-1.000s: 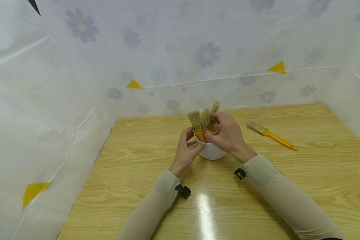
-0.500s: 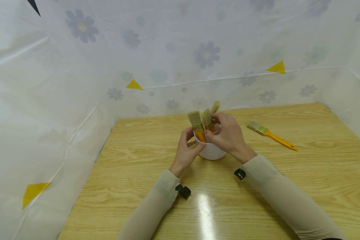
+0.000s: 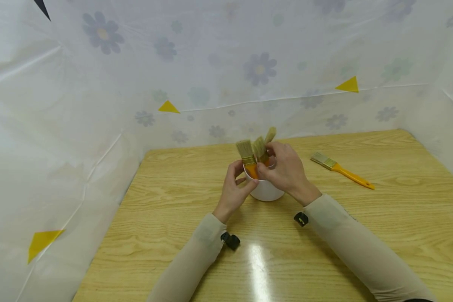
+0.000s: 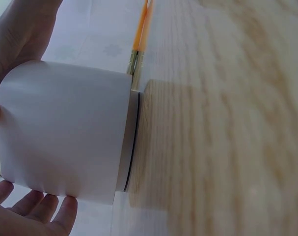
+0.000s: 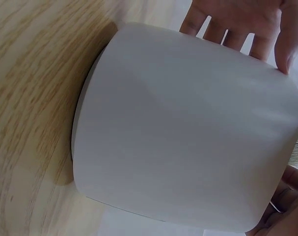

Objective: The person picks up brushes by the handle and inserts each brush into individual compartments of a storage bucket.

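Observation:
A white cylindrical holder [image 3: 267,191] stands upright on the table with several orange-handled paintbrushes in it, bristles up. My left hand [image 3: 232,188] holds its left side, thumb at the front rim, fingers behind. The left wrist view shows fingertips [image 4: 48,206] along its smooth wall. My right hand [image 3: 287,165] reaches over the right rim, thumb and forefinger pinching the middle paintbrush [image 3: 260,149] around its ferrule. A wide paintbrush [image 3: 245,151] leans at the left, beside the left hand, and another paintbrush [image 3: 271,134] rises behind the right fingers. The handles' lower parts are hidden inside.
A loose paintbrush [image 3: 341,170] lies on the wooden table [image 3: 173,201] to the right, bristles pointing back left. White flowered sheeting [image 3: 219,54] encloses the table at the back and sides, with yellow tape triangles [image 3: 168,107] on it.

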{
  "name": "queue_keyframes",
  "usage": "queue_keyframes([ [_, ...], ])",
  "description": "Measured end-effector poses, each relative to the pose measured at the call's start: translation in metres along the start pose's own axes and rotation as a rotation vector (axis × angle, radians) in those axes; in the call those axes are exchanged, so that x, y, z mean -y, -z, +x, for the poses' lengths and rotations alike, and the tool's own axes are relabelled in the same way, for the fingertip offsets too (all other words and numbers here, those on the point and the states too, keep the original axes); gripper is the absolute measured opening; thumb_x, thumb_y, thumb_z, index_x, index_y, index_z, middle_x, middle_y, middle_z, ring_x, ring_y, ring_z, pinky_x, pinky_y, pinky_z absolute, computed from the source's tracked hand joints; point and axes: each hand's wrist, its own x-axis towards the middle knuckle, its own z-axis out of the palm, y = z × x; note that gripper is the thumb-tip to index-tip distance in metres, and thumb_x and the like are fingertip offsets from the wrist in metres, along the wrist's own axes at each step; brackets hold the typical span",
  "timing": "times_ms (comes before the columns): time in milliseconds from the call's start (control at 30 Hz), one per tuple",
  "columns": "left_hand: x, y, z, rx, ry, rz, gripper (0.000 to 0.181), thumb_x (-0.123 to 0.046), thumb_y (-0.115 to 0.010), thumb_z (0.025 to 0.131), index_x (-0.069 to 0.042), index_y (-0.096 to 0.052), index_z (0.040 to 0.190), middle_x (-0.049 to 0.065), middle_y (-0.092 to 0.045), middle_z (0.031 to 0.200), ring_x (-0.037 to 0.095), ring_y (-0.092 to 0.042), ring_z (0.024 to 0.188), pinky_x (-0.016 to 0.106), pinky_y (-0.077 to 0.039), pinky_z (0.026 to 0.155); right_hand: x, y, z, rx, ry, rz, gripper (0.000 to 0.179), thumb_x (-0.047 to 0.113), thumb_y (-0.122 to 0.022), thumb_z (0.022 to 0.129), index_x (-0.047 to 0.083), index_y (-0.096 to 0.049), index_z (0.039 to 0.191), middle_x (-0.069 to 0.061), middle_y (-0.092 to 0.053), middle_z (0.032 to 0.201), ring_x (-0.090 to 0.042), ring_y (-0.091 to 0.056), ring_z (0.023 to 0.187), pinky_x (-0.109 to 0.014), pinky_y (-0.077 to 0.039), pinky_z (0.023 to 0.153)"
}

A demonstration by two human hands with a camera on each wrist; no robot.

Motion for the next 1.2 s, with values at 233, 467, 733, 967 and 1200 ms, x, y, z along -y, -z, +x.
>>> queue_keyframes([
  [233, -0.0003, 0.0002, -0.0002, 0.003, -0.001, 0.002, 0.061, -0.005, -0.063, 0.09, 0.002, -0.032, 0.142, 0.02, -0.038, 0.14, 0.035, -0.037, 0.131, 0.057, -0.035, 0.102, 0.0015, -0.0002, 0.0007, -0.004, -0.002, -0.015, 0.044, 0.026, -0.073, 0.08, 0.0, -0.059, 0.113, -0.011, -0.064, 0.091, -0.028, -0.055, 0.078, -0.043, -0.047, 0.066],
  [467, -0.0001, 0.0004, -0.0001, 0.0, 0.002, -0.002, 0.061, -0.004, -0.063, 0.089, 0.001, -0.032, 0.142, 0.02, -0.038, 0.14, 0.035, -0.037, 0.131, 0.057, -0.034, 0.102, 0.0034, 0.0, 0.0014, 0.002, -0.019, -0.031, 0.041, 0.026, -0.071, 0.083, 0.0, -0.059, 0.113, -0.011, -0.063, 0.091, -0.028, -0.056, 0.079, -0.042, -0.048, 0.065],
  [733, -0.0005, 0.0005, 0.0, 0.001, -0.001, -0.004, 0.061, -0.006, -0.064, 0.089, 0.002, -0.032, 0.141, 0.021, -0.038, 0.14, 0.035, -0.037, 0.131, 0.057, -0.034, 0.103, 0.0049, 0.0022, 0.0037, -0.005, -0.028, -0.019, 0.04, 0.022, -0.073, 0.082, -0.001, -0.059, 0.11, -0.012, -0.061, 0.091, -0.029, -0.057, 0.076, -0.04, -0.048, 0.063],
  [967, -0.0008, 0.0007, 0.0001, 0.002, 0.002, -0.003, 0.062, -0.007, -0.064, 0.089, 0.002, -0.032, 0.142, 0.02, -0.038, 0.14, 0.036, -0.037, 0.131, 0.057, -0.034, 0.103, 0.0045, 0.0022, 0.0049, 0.016, -0.013, -0.034, 0.039, 0.023, -0.073, 0.083, -0.001, -0.061, 0.111, -0.013, -0.063, 0.092, -0.027, -0.057, 0.08, -0.041, -0.049, 0.066],
  [1200, -0.0007, 0.0007, 0.0002, 0.0, -0.001, 0.0, 0.062, -0.006, -0.064, 0.089, 0.002, -0.032, 0.141, 0.021, -0.038, 0.14, 0.036, -0.037, 0.131, 0.057, -0.035, 0.103, 0.004, 0.0006, 0.004, 0.003, 0.003, -0.054, 0.034, 0.022, -0.074, 0.082, -0.001, -0.064, 0.105, -0.013, -0.064, 0.09, -0.029, -0.057, 0.083, -0.043, -0.049, 0.067],
])
